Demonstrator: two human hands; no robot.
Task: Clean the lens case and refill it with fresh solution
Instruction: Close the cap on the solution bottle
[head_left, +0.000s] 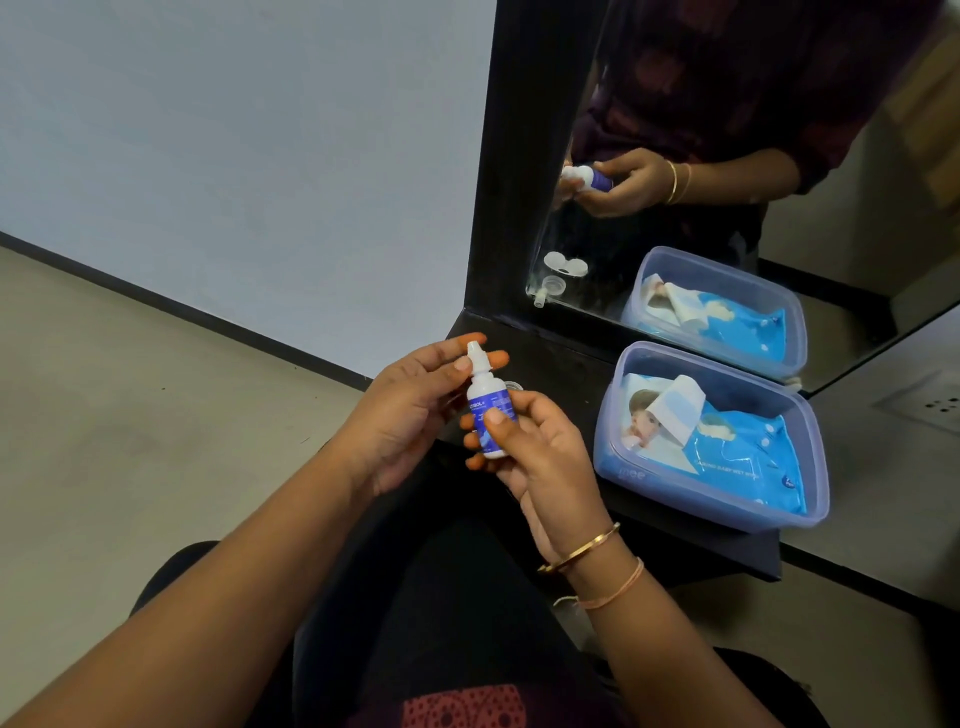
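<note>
A: On the black shelf (561, 364) under the mirror (727, 156), where is the lens case found?
B: Only a sliver of the lens case (512, 385) is seen, just behind the solution bottle (491, 410), beyond both hands. The bottle is held upright, its body gripped by the right hand (540, 447), its white tip pinched by the left hand (410, 410).
A: And next?
B: A forward tilt over the case is judged needed.

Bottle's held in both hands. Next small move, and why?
Probably twist the cap off. The left hand pinches that white top of the solution bottle while the right hand grips its body, upright. What looks like the lens case sits on the shelf just behind, mostly hidden.
</note>
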